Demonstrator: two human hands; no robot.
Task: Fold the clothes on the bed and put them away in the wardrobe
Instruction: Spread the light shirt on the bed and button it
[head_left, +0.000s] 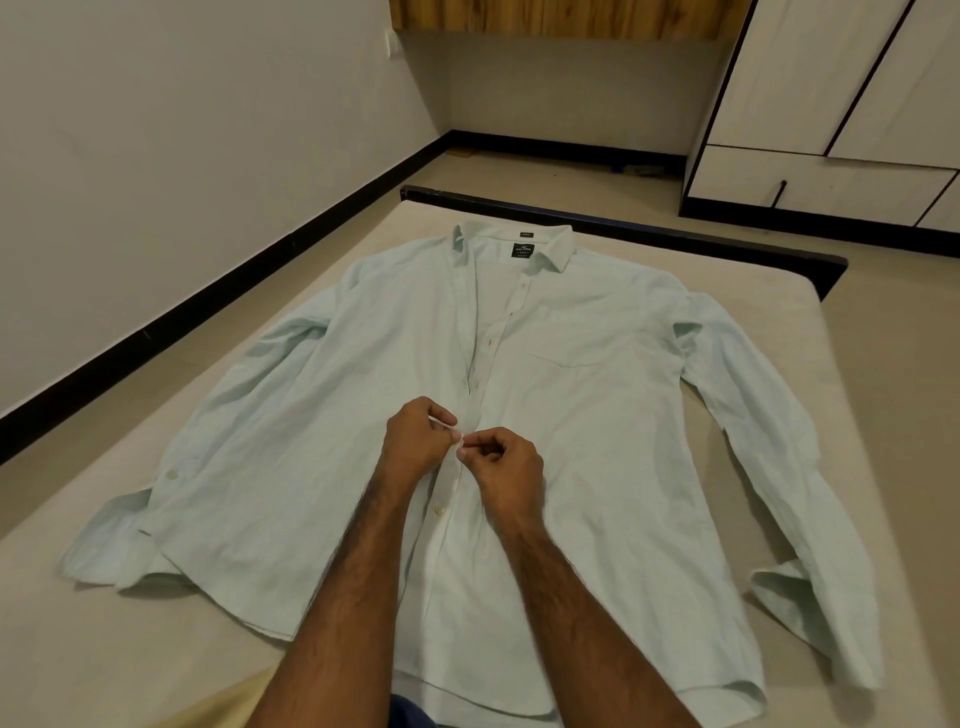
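Bed (779, 322), pale shirt (597, 415), dark collar label (523, 251) unreadable, hands pinching placket

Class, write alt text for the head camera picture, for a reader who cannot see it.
Two hands, left hand and right hand, pinch the front placket of a pale shirt at a button; the shirt lies face up, sleeves spread, on a bed. A white wardrobe stands behind.

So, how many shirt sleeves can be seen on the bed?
2. The left sleeve lies spread toward the wall side; the right sleeve lies toward the wardrobe side, its cuff near the mattress edge. None looks hidden.
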